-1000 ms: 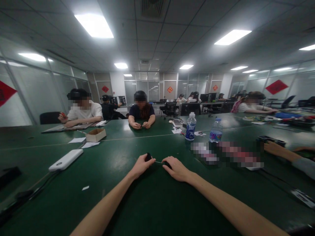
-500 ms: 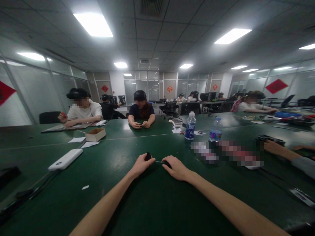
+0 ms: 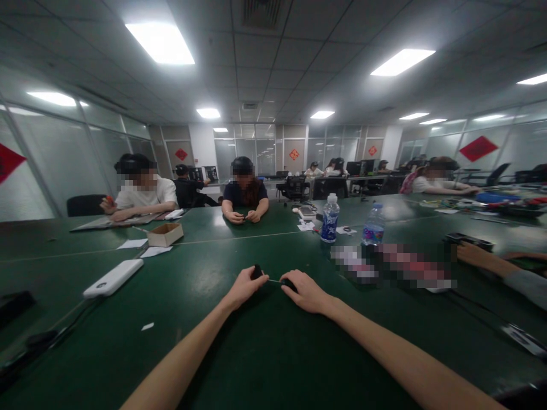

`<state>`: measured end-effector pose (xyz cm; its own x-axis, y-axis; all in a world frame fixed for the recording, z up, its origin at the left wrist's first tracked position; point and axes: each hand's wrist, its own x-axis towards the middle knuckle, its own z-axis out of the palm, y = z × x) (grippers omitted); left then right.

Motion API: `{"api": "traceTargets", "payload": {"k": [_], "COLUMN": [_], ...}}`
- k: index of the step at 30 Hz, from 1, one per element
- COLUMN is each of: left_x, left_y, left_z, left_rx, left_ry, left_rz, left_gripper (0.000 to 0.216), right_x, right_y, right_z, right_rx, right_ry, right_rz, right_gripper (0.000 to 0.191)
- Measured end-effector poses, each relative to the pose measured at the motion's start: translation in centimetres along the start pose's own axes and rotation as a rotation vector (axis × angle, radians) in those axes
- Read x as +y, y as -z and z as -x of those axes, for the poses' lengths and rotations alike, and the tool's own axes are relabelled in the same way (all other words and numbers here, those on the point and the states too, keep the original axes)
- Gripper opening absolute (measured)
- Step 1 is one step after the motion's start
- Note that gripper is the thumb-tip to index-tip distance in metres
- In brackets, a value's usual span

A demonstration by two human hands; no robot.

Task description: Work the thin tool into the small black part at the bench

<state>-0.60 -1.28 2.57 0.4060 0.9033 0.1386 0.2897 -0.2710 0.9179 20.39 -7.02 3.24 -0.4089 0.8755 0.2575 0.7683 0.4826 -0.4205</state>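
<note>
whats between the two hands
Head view: a thin pale wire links the small black piece in the left hand to another in the right hand.

Arms stretched forward, left hand [image 3: 243, 288] and right hand [image 3: 306, 291] pinched, close together.

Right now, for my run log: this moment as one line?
left hand: black piece | right hand: second black piece | thin wire between | green table

Your left hand [image 3: 243, 288] and right hand [image 3: 306, 291] rest close together on the table [image 3: 265, 353]. A power bank [image 3: 113, 278] lies to your left, a cardboard box [image 3: 166, 233] behind it, and two water bottles [image 3: 329, 218] ahead right.
</note>
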Motion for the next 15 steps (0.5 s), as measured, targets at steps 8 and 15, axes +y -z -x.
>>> {"api": "traceTargets", "payload": {"k": [8,15], "left_x": [0.39,0.59], "left_y": [-0.11,-0.04], "left_z": [-0.01,0.19], "left_rx": [0.012,0.003], "left_ry": [0.013,0.014], "left_rz": [-0.031,-0.038], "left_gripper": [0.03,0.032], "right_x": [0.3,-0.13], "right_y": [-0.39,0.05], "right_z": [-0.16,0.0], "right_rx": [0.03,0.008], "right_ry": [0.034,0.01], "right_rz": [0.029,0.019], "right_gripper": [0.03,0.03]}}
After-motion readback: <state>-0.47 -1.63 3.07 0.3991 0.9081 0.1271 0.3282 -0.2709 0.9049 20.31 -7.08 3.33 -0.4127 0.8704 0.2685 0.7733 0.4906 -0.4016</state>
